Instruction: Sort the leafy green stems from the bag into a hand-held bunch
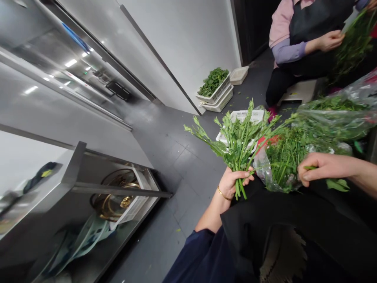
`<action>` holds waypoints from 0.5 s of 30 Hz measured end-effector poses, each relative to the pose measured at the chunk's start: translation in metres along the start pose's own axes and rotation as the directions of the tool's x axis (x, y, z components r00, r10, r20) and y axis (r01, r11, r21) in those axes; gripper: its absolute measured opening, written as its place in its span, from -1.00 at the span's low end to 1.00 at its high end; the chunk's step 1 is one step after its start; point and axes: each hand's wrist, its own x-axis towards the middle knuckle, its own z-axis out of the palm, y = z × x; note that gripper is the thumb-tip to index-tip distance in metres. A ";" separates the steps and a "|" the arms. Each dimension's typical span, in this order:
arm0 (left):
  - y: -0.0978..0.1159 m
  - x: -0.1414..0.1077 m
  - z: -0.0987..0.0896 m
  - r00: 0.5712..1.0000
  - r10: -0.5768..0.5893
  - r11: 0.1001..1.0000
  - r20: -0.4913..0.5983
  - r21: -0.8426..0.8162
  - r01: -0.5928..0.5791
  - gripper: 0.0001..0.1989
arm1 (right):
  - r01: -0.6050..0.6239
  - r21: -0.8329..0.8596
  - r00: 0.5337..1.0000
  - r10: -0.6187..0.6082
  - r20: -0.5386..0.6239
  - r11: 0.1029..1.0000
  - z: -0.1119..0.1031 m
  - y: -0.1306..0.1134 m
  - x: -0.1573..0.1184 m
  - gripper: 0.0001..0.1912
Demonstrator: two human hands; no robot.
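Observation:
My left hand (235,181) is wrapped round the lower stems of a bunch of leafy green vegetable (237,147), its cut ends poking out below the fist. My right hand (316,167) is closed in a pinch on a piece of green stem (310,168); a loose leaf (338,184) shows just below that hand. Between and beyond my hands, a clear plastic bag (260,165) lies open with more green stems (285,157) in it. Behind the bunch, partly hidden, is a white perforated basket (250,115) with greens in it.
Stacked white baskets with leafy greens (213,81) stand by the wall, next to a small white tray (239,74). A co-worker (312,43) sits at upper right, handling greens. Another bag of greens (335,114) lies at right. A steel shelf (118,190) holds gold-rimmed lids at left.

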 end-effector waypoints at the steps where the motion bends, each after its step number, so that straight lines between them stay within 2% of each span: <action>1: 0.000 0.000 -0.001 1.000 0.001 1.000 -0.002 -0.005 -0.001 -0.70 | -0.014 0.068 0.994 0.021 -0.105 0.998 0.001 0.004 -0.002 -0.56; 3: -0.001 0.001 -0.003 1.000 0.004 0.999 0.018 -0.036 -0.003 -0.73 | -0.016 0.177 0.955 0.067 -0.289 0.984 -0.006 0.012 -0.006 -0.56; 5: -0.001 0.001 -0.004 0.998 0.001 0.995 0.063 -0.095 0.005 -0.76 | 0.018 0.223 0.909 0.077 -0.411 0.975 -0.022 0.016 -0.009 -0.57; 8: 0.000 0.000 -0.004 0.993 0.008 0.981 0.115 -0.192 0.014 -0.80 | 0.143 0.251 0.800 0.037 -0.599 0.957 -0.045 0.012 -0.016 -0.56; 10: 0.001 -0.002 -0.004 0.991 0.036 0.973 0.127 -0.231 -0.006 -0.82 | 0.239 0.230 0.719 -0.013 -0.695 0.943 -0.047 0.003 -0.023 -0.55; 12: 0.002 -0.004 -0.004 0.990 0.068 0.969 0.125 -0.246 -0.036 -0.83 | 0.270 0.096 0.629 -0.100 -0.771 0.958 -0.035 -0.008 -0.034 -0.58; 13: 0.002 -0.005 -0.005 0.989 0.082 0.967 0.123 -0.250 -0.049 -0.82 | 0.243 -0.045 0.594 -0.185 -0.783 0.969 -0.025 -0.013 -0.040 -0.60; 14: 0.003 -0.006 -0.006 0.988 0.095 0.965 0.122 -0.254 -0.061 -0.81 | 0.171 -0.233 0.561 -0.289 -0.776 0.957 -0.014 -0.018 -0.046 -0.63; 15: 0.003 -0.006 -0.006 0.987 0.106 0.963 0.123 -0.259 -0.071 -0.79 | 0.063 -0.427 0.539 -0.391 -0.746 0.902 -0.002 -0.023 -0.052 -0.64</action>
